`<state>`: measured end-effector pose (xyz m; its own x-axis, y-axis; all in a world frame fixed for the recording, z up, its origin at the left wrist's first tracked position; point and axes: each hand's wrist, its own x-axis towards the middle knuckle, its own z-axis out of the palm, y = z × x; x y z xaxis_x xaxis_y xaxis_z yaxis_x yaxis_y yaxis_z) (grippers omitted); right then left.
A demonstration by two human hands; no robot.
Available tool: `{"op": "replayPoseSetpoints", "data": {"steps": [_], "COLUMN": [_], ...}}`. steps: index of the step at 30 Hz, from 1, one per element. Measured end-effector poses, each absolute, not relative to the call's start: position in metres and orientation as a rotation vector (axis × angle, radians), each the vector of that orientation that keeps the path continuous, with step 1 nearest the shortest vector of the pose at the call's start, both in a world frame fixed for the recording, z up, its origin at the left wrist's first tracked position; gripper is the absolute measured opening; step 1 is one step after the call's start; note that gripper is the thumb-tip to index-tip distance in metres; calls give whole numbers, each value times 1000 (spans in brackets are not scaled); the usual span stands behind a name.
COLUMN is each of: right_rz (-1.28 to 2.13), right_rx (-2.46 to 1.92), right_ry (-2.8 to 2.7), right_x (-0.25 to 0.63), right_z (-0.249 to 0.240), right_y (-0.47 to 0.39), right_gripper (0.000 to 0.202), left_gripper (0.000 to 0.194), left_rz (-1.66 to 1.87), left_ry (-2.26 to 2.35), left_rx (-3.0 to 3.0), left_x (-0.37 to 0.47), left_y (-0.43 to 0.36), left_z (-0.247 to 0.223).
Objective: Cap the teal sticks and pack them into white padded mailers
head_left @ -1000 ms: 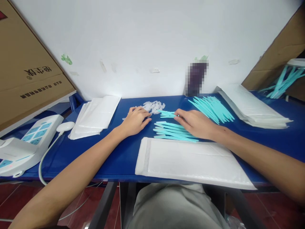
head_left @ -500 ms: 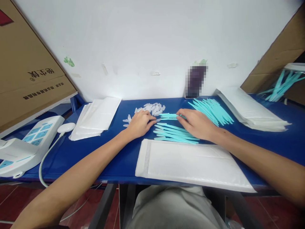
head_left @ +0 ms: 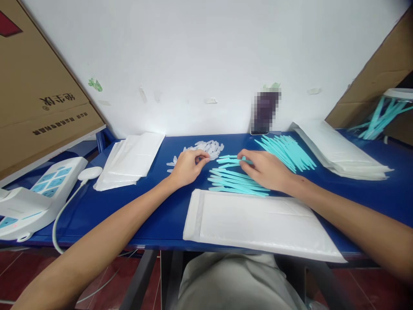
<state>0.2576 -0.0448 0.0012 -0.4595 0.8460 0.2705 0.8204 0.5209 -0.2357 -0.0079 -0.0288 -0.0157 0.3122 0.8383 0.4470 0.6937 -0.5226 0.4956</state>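
My left hand (head_left: 190, 167) pinches thumb and forefinger together at the right edge of a heap of small translucent plastic pieces (head_left: 211, 147). Whatever lies between those fingertips is too small to make out. My right hand (head_left: 266, 168) is curled, with thumb and forefinger around thin turquoise sticks (head_left: 227, 160) whose ends stick out to the left. The palm side is hidden. Just below is a loose row of similar turquoise sticks (head_left: 237, 181), lying roughly parallel. Behind my right hand spreads a larger pile of turquoise sticks (head_left: 287, 150).
A white padded envelope (head_left: 258, 219) lies along the front edge. White envelopes (head_left: 132, 157) are stacked left and more envelopes (head_left: 342, 150) right. A power strip (head_left: 54, 185) and round white charger (head_left: 89, 173) sit far left. A phone (head_left: 264, 112) leans on the wall.
My left hand has drawn back slightly left and up from the stick tips, its pinch closing. Another stick now shows just above the lower row. My right hand has barely shifted.
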Motion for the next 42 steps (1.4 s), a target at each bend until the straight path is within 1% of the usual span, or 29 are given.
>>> {"op": "replayPoseSetpoints", "data": {"steps": [5,14,22,27,31,34,37,42], "right_rz": [110,74,50,45,120,185,204,11], "right_rx": [-1329,-1370,-1316,-1282,-1138,-1019,-991,-1164], "right_ry": [-2346,-2309,-2249,-2240,-2271,-2341,-2424,-2528], "right_x": [258,259,259,259,255,253,257,278], "right_z": [1,9,9,9,6,6,7,-9], "right_y": [-45,-47,-50,-50,-53,-56,-51,-26], "right_gripper": [28,27,24,23,23,25,34,49], "left_gripper": [24,28,28,25,24,23,21,20], "left_rz": [1029,1173,1248,1227,1196,1136,1018,852], "left_ry": [1269,1232,1194,1163,1103,1061,1057,1024], "left_rx": [2273,2025,1985,2011,2036,2086,2164,2418], "left_x": [-6,-11,-7,-5,0,4,2,-7], "left_y": [-32,-30,-37,-39,-43,-44,-43,-42], "left_z": [-15,-12,-10,-10,-11,-11,-10,-10]}}
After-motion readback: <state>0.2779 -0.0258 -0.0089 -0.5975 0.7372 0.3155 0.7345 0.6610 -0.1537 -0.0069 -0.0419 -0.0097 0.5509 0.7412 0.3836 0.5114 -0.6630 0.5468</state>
